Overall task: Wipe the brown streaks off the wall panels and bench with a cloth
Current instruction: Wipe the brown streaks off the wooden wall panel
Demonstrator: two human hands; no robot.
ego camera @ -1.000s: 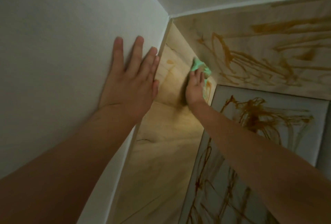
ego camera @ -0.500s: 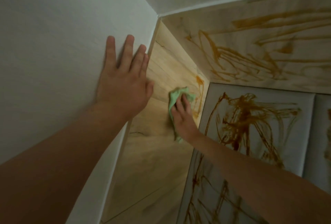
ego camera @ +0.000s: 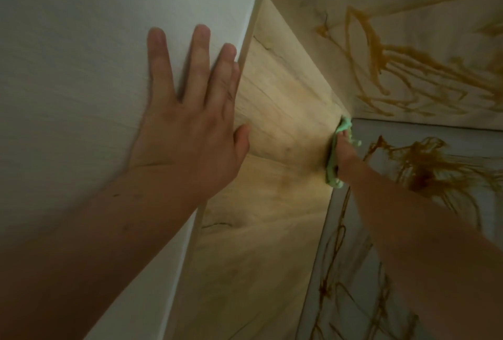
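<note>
Left hand (ego camera: 187, 133) is planted flat on the white wall (ego camera: 81, 67) at the left, fingers straight and spread, thumb tip just over the wall's edge, holding nothing. Over on the right, the right hand (ego camera: 344, 153) has the green cloth (ego camera: 332, 171) pushed against the light wood panel (ego camera: 285, 111), right at that panel's right edge in the far corner. The hand is seen edge-on and blurred, with cloth bunched above and below it, so I cannot tell whether the fingers lie flat or curl into it. The wood around the cloth looks free of marks. Brown streaks (ego camera: 402, 56) run thick across the upper panel (ego camera: 435, 8) at the far right, and more streaks (ego camera: 424, 165) cover the grey-white panel (ego camera: 468, 135) just beside the cloth.
</note>
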